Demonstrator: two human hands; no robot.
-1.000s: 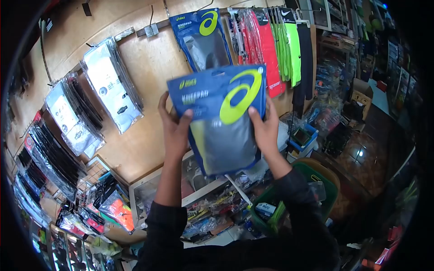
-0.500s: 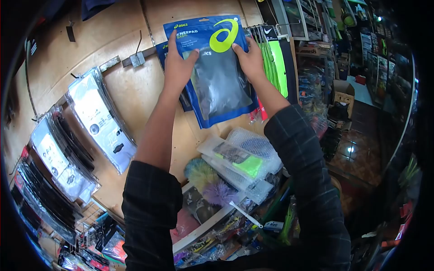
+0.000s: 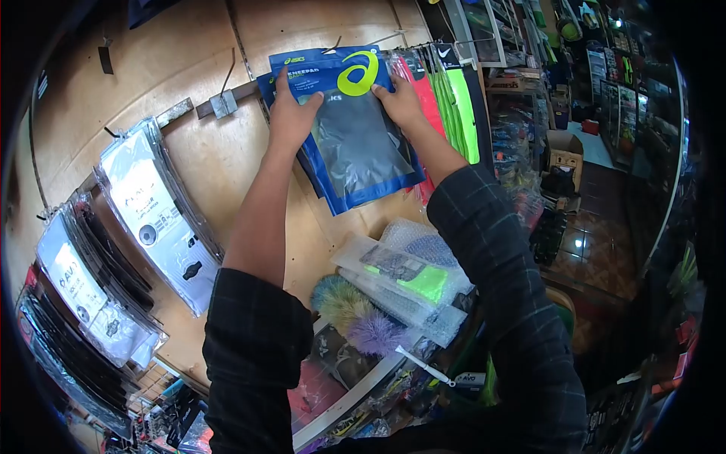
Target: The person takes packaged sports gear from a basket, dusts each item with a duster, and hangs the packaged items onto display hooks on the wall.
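Note:
A blue kneepad package (image 3: pixel 359 144) with a clear window and a lime swirl logo is held up in front of the wooden wall. My left hand (image 3: pixel 293 113) grips its left edge, thumb across the front. On the right edge, my right hand (image 3: pixel 401 104) pinches it with the thumb on the front. Behind it, mostly covered, hangs another blue package (image 3: pixel 266 89). A metal hook's tip (image 3: pixel 333 47) shows at the package's top edge; whether it passes through the hang hole I cannot tell.
Packed white socks (image 3: pixel 155 208) hang at the left beside a bare hook (image 3: pixel 224 102). Pink and green packs (image 3: pixel 457 106) hang to the right. Below lie a colourful feather duster (image 3: pixel 352 314) and bubble-wrapped packages (image 3: pixel 408 276) near a counter edge (image 3: pixel 355 397).
The kneepad package has moved closer to the wall and the hanging package behind it, with both hands still holding it. The camera view has shifted slightly.

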